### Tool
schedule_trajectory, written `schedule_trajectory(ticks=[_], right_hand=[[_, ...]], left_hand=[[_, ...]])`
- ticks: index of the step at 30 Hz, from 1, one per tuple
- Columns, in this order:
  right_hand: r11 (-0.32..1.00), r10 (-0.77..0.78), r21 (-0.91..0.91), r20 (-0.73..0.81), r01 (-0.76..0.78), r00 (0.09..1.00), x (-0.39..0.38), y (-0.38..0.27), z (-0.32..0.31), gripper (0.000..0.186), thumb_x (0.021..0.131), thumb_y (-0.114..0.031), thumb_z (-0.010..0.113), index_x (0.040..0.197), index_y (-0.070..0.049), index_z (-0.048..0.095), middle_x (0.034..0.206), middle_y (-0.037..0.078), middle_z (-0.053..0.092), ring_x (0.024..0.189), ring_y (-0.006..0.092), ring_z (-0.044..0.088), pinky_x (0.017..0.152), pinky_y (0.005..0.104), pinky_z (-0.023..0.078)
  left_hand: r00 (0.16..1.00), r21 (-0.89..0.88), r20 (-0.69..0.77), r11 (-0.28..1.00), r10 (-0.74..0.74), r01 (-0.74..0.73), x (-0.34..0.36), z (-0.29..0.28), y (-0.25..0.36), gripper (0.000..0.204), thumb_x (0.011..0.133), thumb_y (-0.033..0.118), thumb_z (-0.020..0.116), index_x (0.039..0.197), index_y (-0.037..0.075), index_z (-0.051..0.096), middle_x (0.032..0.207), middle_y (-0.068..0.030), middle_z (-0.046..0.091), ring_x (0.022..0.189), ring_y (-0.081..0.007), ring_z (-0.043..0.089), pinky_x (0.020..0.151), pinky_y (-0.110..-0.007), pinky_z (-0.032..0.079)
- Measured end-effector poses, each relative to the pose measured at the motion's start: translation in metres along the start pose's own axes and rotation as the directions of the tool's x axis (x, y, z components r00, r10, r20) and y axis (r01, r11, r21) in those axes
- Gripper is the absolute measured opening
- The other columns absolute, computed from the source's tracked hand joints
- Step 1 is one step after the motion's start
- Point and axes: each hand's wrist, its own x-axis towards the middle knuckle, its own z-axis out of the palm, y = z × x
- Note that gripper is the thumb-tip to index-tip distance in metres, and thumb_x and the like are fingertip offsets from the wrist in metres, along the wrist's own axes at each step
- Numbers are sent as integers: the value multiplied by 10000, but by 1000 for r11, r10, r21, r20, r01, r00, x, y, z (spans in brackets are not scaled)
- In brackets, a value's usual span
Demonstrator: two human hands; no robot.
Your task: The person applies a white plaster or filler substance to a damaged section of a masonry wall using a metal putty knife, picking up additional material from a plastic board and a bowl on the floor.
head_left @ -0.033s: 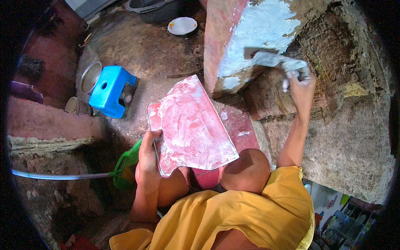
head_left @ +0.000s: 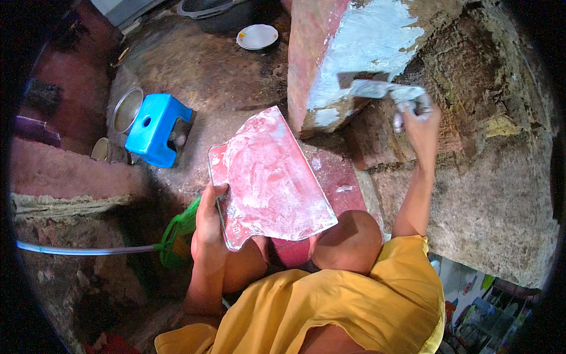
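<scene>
My left hand point(head_left: 209, 221) grips the left edge of a flat reddish board point(head_left: 274, 183) with an irregular outline, its thumb on top. White paste is smeared over the board, which is held above my knees. In my right hand point(head_left: 423, 121) is a putty knife point(head_left: 372, 89), coated in whitish paste and slightly blurred. Its blade is close to the white-plastered patch point(head_left: 368, 44) on the wall face at upper right and casts a shadow on it. Whether the blade touches the wall I cannot tell. My right fingers are partly hidden by paste and the handle.
A blue plastic stool point(head_left: 158, 130) stands at the left, beside a round metal rim point(head_left: 127, 110). Farther back are a white plate point(head_left: 257, 36) and a dark basin point(head_left: 215, 15). A green bag point(head_left: 177, 236) and a pale hose point(head_left: 88, 250) lie left of my arm. Rough brickwork point(head_left: 460, 94) shows at right.
My right hand and the putty knife have shifted slightly left and down along the wall. My left hand and the board stay in place.
</scene>
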Motion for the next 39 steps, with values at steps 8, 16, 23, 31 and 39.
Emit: schedule_trajectory(ticks=[8,16,23,31,39], right_hand=[[1000,4,8,6,-4,1000,0,5,21,167,721,-40,573,864,43,558,646,13,537,527,58,452,443,209,375],[998,-58,3,-163,60,985,7,20,21,181,741,-48,564,887,56,538,685,31,541,531,78,478,457,217,389],[992,47,118,-86,-37,995,-3,-6,10,193,744,-58,569,888,64,528,718,38,533,586,79,481,478,217,391],[996,-88,-5,-114,88,990,17,25,20,221,737,-52,575,919,59,518,715,34,531,576,68,460,463,209,376],[999,29,21,-167,-26,985,11,-26,7,266,716,-107,607,923,42,532,794,56,546,668,101,477,578,248,402]], left_hand=[[992,53,-123,997,-41,48,1,1,0,326,769,166,407,1021,-33,466,920,-124,551,804,-206,550,756,-316,432],[995,55,-95,998,-37,43,0,3,2,341,772,179,412,1030,-40,459,935,-124,548,807,-202,553,748,-316,437],[999,79,-41,996,-25,28,0,2,2,351,770,182,423,1045,-36,449,937,-129,548,813,-205,555,751,-322,443],[995,33,-89,998,-52,55,5,0,-2,337,778,167,408,1041,-40,447,933,-132,548,814,-205,552,760,-320,437],[994,-10,-84,997,-73,72,8,-4,-3,333,792,166,388,1048,-39,444,958,-129,542,835,-202,546,769,-322,431]])
